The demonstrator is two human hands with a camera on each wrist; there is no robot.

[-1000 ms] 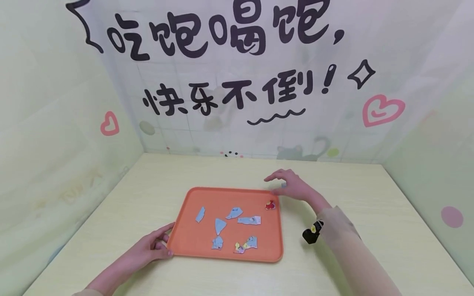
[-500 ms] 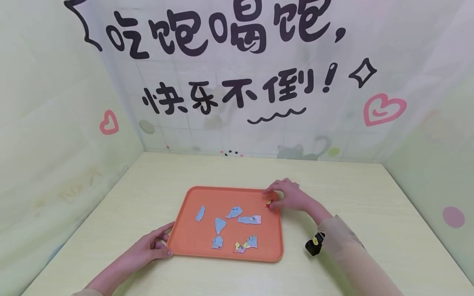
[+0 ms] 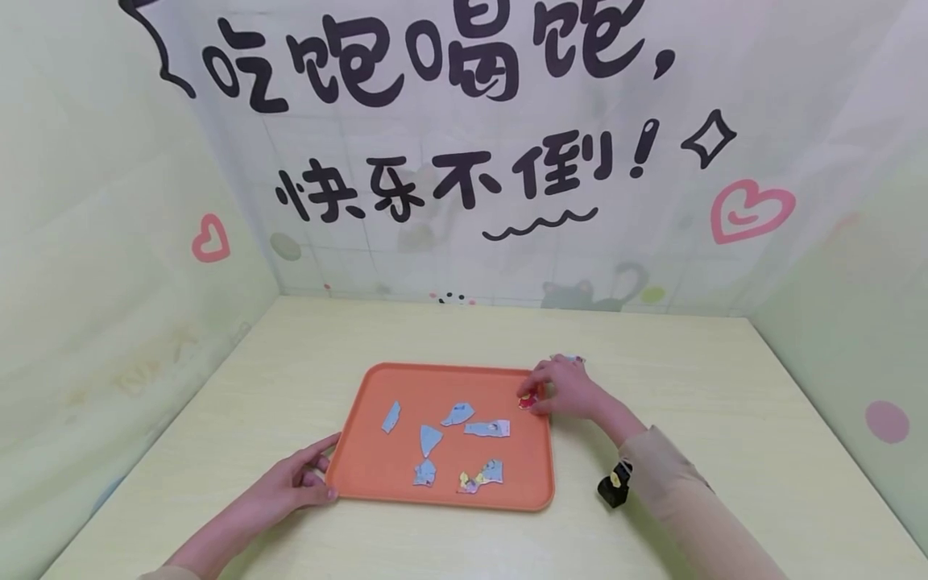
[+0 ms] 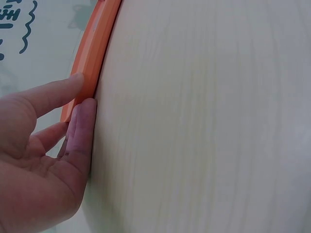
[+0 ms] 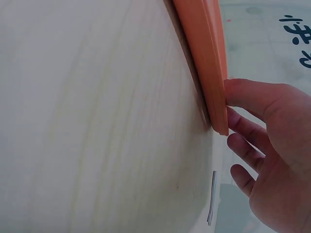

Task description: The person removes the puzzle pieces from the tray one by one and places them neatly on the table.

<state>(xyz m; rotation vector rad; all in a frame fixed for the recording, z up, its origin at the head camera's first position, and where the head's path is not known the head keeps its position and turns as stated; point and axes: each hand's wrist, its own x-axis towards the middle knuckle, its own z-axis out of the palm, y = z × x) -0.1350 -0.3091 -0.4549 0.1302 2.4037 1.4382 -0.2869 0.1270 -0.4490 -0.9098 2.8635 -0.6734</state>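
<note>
An orange tray (image 3: pixel 391 483) lies on the table with several irregular pale-blue printed paper pieces, such as a triangular piece (image 3: pixel 430 440) and a strip with a pink end (image 3: pixel 487 428). At its near left corner my left hand (image 3: pixel 299 482) grips the rim, thumb on the edge and fingers against the outer side. My right hand (image 3: pixel 569 387) reaches over the far right corner, thumb and fingertips on either side of a small red paper piece (image 3: pixel 527 400). In the right wrist view the fingers (image 5: pixel 245 128) are bent beside the tray's edge; the red piece is hidden there.
Behind the right hand, another printed paper piece (image 3: pixel 573 358) lies on the table (image 3: pixel 326 330), partly covered. A black object with a yellow mark (image 3: pixel 615 483) is beside the right sleeve. Printed fabric walls (image 3: pixel 464 266) enclose the table's back and sides.
My right hand has come from beyond the tray's far right corner, inward and toward me, its fingers closing around the red piece. The left hand stays at its corner.
</note>
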